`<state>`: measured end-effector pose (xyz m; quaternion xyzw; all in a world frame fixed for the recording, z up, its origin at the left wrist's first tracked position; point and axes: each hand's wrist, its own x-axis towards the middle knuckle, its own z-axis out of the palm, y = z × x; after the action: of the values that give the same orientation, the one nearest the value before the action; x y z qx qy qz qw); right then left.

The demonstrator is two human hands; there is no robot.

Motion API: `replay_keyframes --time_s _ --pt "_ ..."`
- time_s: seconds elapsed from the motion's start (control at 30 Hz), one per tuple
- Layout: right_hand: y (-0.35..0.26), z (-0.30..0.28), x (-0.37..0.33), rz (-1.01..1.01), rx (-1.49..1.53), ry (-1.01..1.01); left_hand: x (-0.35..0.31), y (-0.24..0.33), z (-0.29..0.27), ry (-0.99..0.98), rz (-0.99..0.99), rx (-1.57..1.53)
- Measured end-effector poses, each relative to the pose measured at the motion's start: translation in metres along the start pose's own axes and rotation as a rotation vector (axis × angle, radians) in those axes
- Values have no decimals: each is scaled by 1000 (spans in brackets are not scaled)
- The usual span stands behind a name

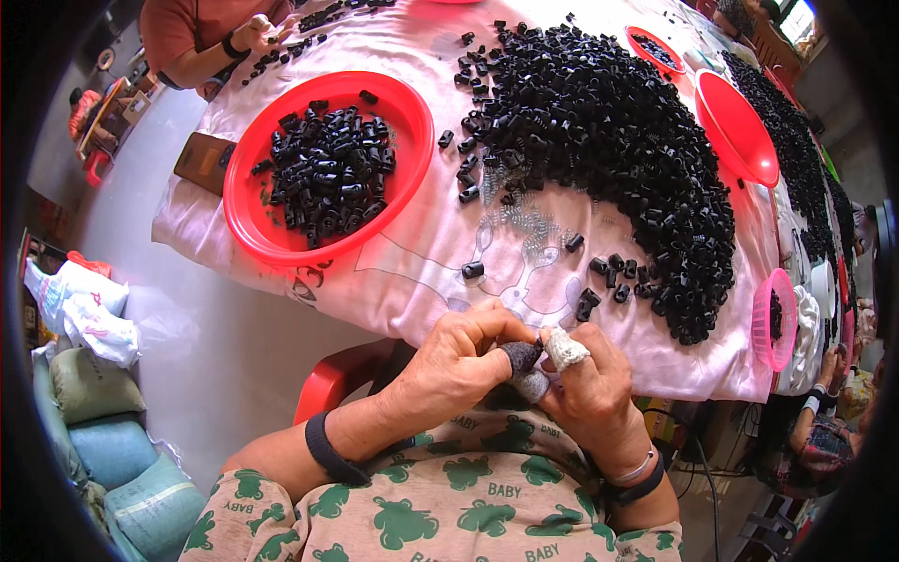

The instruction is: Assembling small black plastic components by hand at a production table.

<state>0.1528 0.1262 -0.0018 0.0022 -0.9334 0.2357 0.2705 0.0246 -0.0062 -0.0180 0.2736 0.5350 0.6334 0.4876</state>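
Observation:
My left hand (457, 354) and my right hand (596, 382) meet at the table's near edge, fingertips pinched together. Something small and dark seems to be between them, mostly hidden by the fingers. Cloth covers wrap some fingertips, dark grey on the left thumb and white on a right finger. Just beyond lie loose black plastic pieces (473, 270), short and cylindrical like cord locks. Small metal springs (532, 229) are scattered by a large heap of black pieces (599, 122). To the left, a red basin (423, 140) holds many more such pieces.
A pale pink cloth (393, 295) covers the table. A brown phone case (201, 161) lies by the basin. At the right stand a red bowl (740, 131) and a pink basket (760, 323). Another person's hand (257, 36) is at the far left. A red chair (328, 379) stands below the table edge.

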Motion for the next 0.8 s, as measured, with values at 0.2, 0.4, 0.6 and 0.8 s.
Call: replay_keyframes --time_s 0.2,0.4,0.6,0.8 --pt "3 1 -3 -24 -26 -24 0 5 2 19 22 74" --pt "3 3 -2 -58 -28 11 -1 7 -1 -29 14 158" --pt "7 3 -5 -49 -11 38 -3 11 2 -55 -171 -107" --pt "7 2 -4 -41 -4 49 -3 9 -1 -59 36 203"
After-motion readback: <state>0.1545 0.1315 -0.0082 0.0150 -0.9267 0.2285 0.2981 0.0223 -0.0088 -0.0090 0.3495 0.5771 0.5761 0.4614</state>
